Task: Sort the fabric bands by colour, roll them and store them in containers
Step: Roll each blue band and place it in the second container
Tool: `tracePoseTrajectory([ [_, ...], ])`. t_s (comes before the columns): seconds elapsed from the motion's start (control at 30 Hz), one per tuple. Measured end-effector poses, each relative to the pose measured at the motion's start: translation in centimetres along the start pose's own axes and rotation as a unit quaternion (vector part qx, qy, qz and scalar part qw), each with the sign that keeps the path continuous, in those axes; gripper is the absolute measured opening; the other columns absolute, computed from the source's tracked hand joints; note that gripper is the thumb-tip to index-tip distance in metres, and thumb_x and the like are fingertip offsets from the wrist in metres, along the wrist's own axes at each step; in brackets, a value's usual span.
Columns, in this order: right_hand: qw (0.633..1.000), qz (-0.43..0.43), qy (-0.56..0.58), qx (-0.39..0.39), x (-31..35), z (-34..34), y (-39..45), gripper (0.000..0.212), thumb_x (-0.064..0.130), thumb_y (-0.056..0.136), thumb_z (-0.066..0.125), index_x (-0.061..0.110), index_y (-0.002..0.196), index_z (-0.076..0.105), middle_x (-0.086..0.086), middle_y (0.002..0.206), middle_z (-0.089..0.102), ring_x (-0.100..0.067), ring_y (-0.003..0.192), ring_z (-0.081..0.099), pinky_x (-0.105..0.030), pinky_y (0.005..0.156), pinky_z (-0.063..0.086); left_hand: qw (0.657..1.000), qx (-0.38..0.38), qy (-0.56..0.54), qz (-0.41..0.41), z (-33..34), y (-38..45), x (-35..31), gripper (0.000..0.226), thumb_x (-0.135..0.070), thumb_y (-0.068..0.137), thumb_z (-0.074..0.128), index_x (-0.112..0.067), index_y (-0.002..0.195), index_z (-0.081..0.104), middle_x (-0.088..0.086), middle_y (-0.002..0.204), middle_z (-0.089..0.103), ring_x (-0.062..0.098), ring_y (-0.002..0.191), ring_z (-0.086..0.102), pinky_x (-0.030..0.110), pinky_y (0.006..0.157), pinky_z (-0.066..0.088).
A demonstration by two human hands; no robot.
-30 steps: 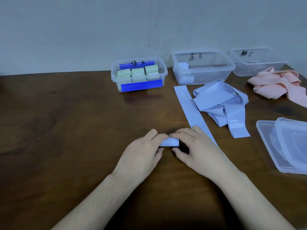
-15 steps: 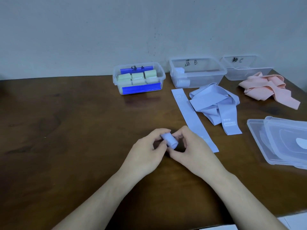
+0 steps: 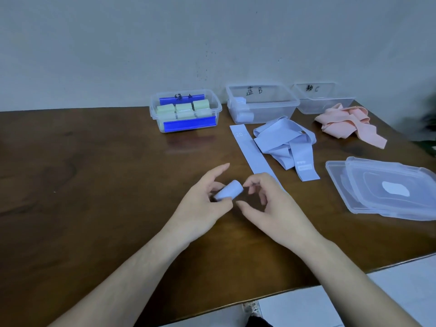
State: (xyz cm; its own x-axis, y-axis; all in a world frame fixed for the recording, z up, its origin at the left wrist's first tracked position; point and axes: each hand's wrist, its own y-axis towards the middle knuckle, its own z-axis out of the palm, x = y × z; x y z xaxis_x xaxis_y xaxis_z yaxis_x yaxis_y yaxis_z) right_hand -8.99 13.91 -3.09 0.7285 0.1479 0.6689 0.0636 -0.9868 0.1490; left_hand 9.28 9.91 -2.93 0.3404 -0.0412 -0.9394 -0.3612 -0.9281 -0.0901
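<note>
Rolled blue band sits pinched in the left hand above the dark brown wooden table, the right hand hovering beside it with loosely curled fingers gripping nothing, a pale grey wall behind and light floor past the near edge.

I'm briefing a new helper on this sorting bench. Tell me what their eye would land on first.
First, the hands at centre: the left hand grips a rolled blue band above the wooden table, while the right hand hovers beside it holding nothing. Next, the loose blue bands and pink bands heaped at right, before the clear containers. Last, the left container, filled with green rolls.
</note>
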Motion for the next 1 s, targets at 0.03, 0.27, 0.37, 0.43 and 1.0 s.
tracePoseTrajectory([
  [0.03, 1.0, -0.013, -0.021, 0.009, -0.1, -0.3, 0.0, 0.036, 0.034, 0.089, 0.071, 0.038, 0.118, 0.05, 0.024, 0.106, 0.05, 0.012, 0.091, 0.046, -0.006, 0.071, 0.037, 1.0, 0.006, 0.002, 0.005, 0.1, 0.1, -0.2, 0.071, -0.013, 0.087, 0.068, -0.051, 0.14, 0.04, -0.014, 0.106, 0.066, 0.005, 0.099, 0.062, 0.017, 0.086, 0.046],
  [0.27, 0.99, -0.09, -0.086, 0.066, -2.0, -4.0, 2.6, 0.032, 0.034, 0.096, 0.063, 0.04, 0.127, 0.059, 0.025, 0.123, 0.057, 0.003, 0.112, 0.045, -0.016, 0.096, 0.037, 0.997, 0.018, 0.029, 0.062, 1.3, 2.8, -1.7, 0.066, -0.007, 0.082, 0.072, -0.04, 0.135, 0.051, -0.012, 0.1, 0.069, 0.01, 0.091, 0.065, 0.02, 0.084, 0.051],
  [0.37, 0.991, -0.096, -0.078, 0.059, -3.8, -6.2, 4.7, 0.029, 0.037, 0.095, 0.064, 0.039, 0.124, 0.062, 0.028, 0.118, 0.056, 0.009, 0.104, 0.044, -0.01, 0.091, 0.034, 0.998, -0.019, 0.018, 0.065, 2.5, 4.7, -2.8, 0.046, -0.01, 0.084, 0.076, -0.034, 0.12, 0.061, -0.015, 0.097, 0.069, 0.006, 0.09, 0.066, 0.015, 0.081, 0.051],
  [0.43, 0.991, -0.105, -0.066, 0.046, -5.3, -7.6, 6.2, 0.028, 0.035, 0.093, 0.067, 0.039, 0.12, 0.063, 0.028, 0.112, 0.057, 0.008, 0.1, 0.046, -0.009, 0.084, 0.034, 0.998, -0.032, 0.014, 0.057, 3.4, 6.3, -3.7, 0.033, -0.013, 0.085, 0.077, -0.028, 0.112, 0.066, -0.013, 0.097, 0.072, 0.005, 0.091, 0.069, 0.015, 0.083, 0.052],
  [1.0, 0.927, -0.297, -0.217, 0.066, -12.1, -16.7, 23.0, 0.026, 0.031, 0.09, 0.062, 0.027, 0.115, 0.068, 0.005, 0.105, 0.064, -0.021, 0.1, 0.051, -0.038, 0.088, 0.042, 0.967, -0.168, 0.173, 0.078, 7.4, 20.5, -11.8, 0.047, -0.023, 0.084, 0.076, -0.04, 0.122, 0.052, -0.013, 0.097, 0.062, 0.004, 0.077, 0.061, 0.014, 0.061, 0.048],
])
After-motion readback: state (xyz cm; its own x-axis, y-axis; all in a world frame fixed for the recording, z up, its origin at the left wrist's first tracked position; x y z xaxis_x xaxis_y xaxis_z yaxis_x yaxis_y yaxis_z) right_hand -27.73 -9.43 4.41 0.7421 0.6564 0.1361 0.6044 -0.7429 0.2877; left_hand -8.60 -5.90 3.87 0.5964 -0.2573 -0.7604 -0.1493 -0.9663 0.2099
